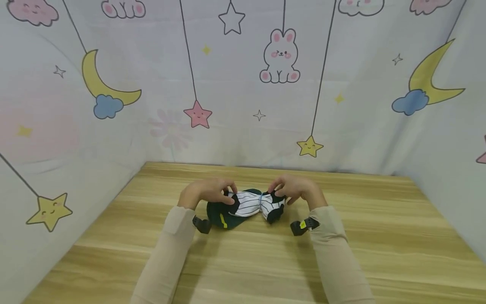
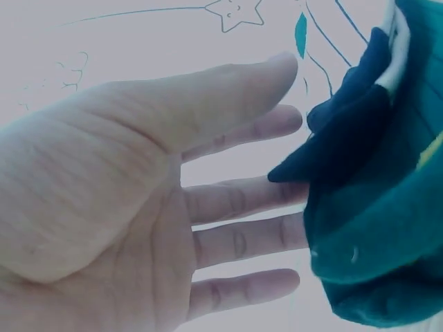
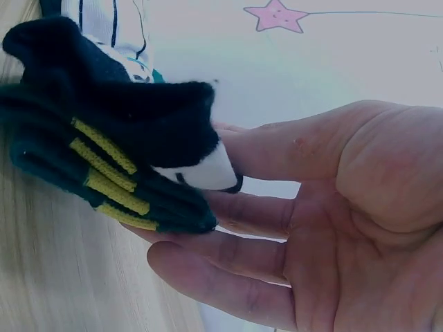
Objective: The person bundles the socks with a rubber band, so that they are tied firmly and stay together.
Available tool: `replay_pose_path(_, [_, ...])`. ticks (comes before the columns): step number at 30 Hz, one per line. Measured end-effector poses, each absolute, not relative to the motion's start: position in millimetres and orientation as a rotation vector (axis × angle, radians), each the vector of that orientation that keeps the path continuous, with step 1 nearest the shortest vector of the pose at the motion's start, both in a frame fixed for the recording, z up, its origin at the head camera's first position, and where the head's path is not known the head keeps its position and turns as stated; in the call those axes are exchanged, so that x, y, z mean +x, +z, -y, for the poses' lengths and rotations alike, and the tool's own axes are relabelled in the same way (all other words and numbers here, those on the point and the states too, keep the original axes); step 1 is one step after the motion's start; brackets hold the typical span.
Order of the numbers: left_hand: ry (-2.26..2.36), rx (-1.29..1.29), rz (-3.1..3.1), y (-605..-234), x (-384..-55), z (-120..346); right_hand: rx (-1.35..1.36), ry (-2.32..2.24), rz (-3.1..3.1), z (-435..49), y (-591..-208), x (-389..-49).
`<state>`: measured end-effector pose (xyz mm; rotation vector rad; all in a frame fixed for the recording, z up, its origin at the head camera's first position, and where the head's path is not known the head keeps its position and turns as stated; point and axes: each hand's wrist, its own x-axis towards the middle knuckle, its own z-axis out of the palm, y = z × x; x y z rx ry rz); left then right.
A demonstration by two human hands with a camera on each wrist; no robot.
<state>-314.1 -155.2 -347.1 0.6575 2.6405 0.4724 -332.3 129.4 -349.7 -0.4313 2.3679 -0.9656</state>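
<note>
A bundle of white, black-striped socks (image 1: 248, 204) with black patches lies on the table, cinched by a thin blue band (image 1: 260, 202). Dark green socks (image 1: 224, 214) with a yellow stripe show beneath it. At the left end is my left hand (image 1: 212, 191), its thumb near a black patch; the left wrist view shows its fingers nearly straight beside the green fabric (image 2: 374, 242). My right hand (image 1: 296, 188) reaches over the other end. In the right wrist view its relaxed fingers lie behind the black fabric (image 3: 149, 124) and yellow-striped green fabric (image 3: 55, 166), which hide some fingertips.
The wood-grain table (image 1: 243, 266) runs back to a white curtain (image 1: 243, 139) printed with stars, moons and rabbits. Similar cloth walls stand at both sides. A small black camera (image 1: 204, 225) hangs below the left wrist, another camera (image 1: 298, 228) below the right.
</note>
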Motion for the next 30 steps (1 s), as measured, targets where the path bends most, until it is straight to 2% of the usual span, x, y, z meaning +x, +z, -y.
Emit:
replay_pose_path(14, [0.575,0.743,-2.628,-344.5,-314.3,157.4,-0.505,-0.984,-2.389,-133.0,-343.2,-329.9])
replay_pose_path(30, [0.611,0.871,-2.582,-344.4,-314.5,154.7,-0.836,-1.077,-2.438,-128.9,-342.6,-327.9])
